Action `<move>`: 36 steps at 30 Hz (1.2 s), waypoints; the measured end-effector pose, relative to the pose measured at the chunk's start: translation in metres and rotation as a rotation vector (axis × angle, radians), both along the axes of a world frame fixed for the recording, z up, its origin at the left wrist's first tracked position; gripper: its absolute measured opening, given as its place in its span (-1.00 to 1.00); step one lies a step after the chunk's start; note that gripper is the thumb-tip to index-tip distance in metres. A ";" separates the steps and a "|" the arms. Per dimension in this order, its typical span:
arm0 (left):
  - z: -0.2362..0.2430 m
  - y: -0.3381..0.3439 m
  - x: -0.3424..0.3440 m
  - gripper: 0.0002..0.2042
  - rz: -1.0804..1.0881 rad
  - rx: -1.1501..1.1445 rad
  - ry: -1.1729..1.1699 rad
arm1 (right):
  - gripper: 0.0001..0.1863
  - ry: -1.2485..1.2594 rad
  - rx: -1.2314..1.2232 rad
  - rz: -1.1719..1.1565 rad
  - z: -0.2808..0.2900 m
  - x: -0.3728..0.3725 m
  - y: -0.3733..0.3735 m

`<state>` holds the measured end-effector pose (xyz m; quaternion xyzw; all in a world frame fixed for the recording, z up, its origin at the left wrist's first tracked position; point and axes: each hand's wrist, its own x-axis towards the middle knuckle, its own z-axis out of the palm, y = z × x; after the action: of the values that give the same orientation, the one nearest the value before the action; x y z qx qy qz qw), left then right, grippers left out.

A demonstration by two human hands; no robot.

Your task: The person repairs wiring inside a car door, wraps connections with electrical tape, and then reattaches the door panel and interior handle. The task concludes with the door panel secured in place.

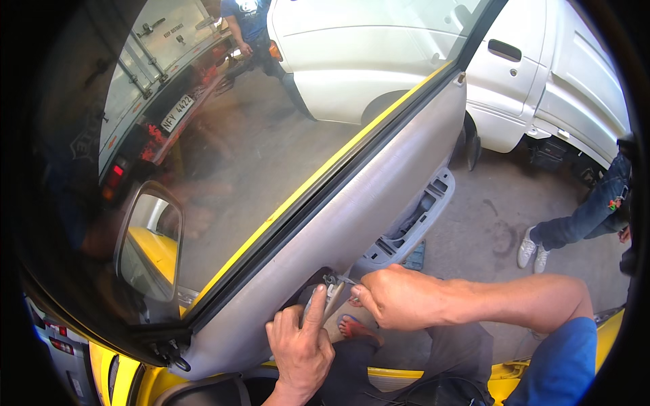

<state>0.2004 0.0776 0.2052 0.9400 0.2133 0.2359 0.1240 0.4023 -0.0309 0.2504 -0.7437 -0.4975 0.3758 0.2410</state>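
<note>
The grey inner panel [352, 183] of an open yellow car door lies slanted before me. In its dark recess sits the inside door handle [330, 283], with small metal parts showing. My left hand [301, 348] is at the handle from the near side, its index finger stretched along it and the other fingers curled; the fingertips partly hide it. From the right, my closed right hand [399, 298] pinches a thin metal tool [347, 279] whose tip meets the handle parts. Most of that tool is hidden in my fist, so its exact kind does not show.
A grey armrest trim [416, 223] juts from the panel's lower edge. Above are the window glass [271, 149] and side mirror [150, 240]. White vehicles [379, 61] stand beyond. One person's legs [575, 216] are at right; another person [247, 27] stands at the back.
</note>
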 end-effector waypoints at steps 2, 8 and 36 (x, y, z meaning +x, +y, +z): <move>-0.002 -0.002 0.001 -0.25 0.041 -0.018 -0.058 | -0.38 -0.055 0.025 0.077 -0.003 0.008 -0.001; 0.006 -0.014 0.010 -0.51 0.165 -0.166 -0.099 | -0.45 -0.005 0.082 0.158 -0.007 0.020 0.001; -0.006 0.017 0.009 -0.42 -0.064 -0.552 -0.313 | -0.69 -0.399 0.270 0.254 -0.035 0.044 0.024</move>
<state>0.2094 0.0947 0.1994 0.8295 0.2177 0.3067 0.4129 0.4465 -0.0071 0.2155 -0.6958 -0.6701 0.1795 0.1861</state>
